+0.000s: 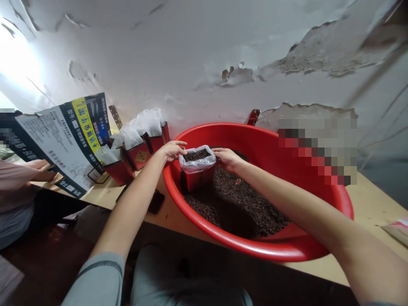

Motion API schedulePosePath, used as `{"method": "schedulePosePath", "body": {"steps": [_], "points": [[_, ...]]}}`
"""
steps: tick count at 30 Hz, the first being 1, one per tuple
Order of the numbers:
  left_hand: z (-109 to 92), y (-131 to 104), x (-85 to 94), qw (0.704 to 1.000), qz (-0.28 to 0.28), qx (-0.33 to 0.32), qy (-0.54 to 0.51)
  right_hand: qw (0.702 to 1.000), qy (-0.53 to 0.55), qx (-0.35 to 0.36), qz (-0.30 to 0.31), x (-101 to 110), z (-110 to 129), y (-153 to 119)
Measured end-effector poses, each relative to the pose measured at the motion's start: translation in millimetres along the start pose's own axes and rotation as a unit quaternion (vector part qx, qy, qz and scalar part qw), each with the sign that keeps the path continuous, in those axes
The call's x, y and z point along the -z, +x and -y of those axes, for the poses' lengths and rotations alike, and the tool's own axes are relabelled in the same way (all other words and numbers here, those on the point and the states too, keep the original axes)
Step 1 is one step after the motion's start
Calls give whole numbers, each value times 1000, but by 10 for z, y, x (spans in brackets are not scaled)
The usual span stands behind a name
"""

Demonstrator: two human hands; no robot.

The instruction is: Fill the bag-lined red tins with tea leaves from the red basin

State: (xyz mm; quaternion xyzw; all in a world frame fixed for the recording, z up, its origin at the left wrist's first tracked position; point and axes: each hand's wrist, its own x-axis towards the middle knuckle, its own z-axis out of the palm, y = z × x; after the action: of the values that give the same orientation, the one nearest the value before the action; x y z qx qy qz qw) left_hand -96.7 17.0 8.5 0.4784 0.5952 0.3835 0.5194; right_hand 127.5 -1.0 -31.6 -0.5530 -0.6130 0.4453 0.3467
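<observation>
A red box [200, 179] stands in a large red basin [204, 227], lined with a clear plastic bag [208, 160] folded out over its rim. Dark loose bits [196, 155], much like tea leaves, fill the bag near the top. At its left edge is my left hand [173, 150], fingers stretched and apart, the thumb side close against the plastic. My right hand [228, 159] has its fingertips closed together on the bag's right edge. More of the dark leaf-like bits [251, 199] cover the basin's floor around the box.
Several red boxes with plastic bags [140, 142] stand left of the basin on the wooden table [342, 272]. A printed cardboard sheet [63, 144] leans beside them. Another person's hand [46, 170] is at far left. Behind the basin rises a peeling wall [178, 63].
</observation>
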Motion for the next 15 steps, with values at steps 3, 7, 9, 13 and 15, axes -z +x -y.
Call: {"method": "schedulePosePath", "body": {"steps": [3,7,9,13,15], "points": [[-160,-41,44,999,-27,-32,26,989,134,-38,-58,54,207,57],[-417,-39,-6,980,-59,-126,142,992,13,28,-119,145,469,98],[-520,-41,-35,954,-79,-178,228,979,-120,91,-134,185,620,97],[-626,-156,-35,878,-138,-269,372,930,-316,146,-120,205,939,66],[-639,-281,-16,845,-177,-273,425,903,-387,143,-115,183,1070,45]]}}
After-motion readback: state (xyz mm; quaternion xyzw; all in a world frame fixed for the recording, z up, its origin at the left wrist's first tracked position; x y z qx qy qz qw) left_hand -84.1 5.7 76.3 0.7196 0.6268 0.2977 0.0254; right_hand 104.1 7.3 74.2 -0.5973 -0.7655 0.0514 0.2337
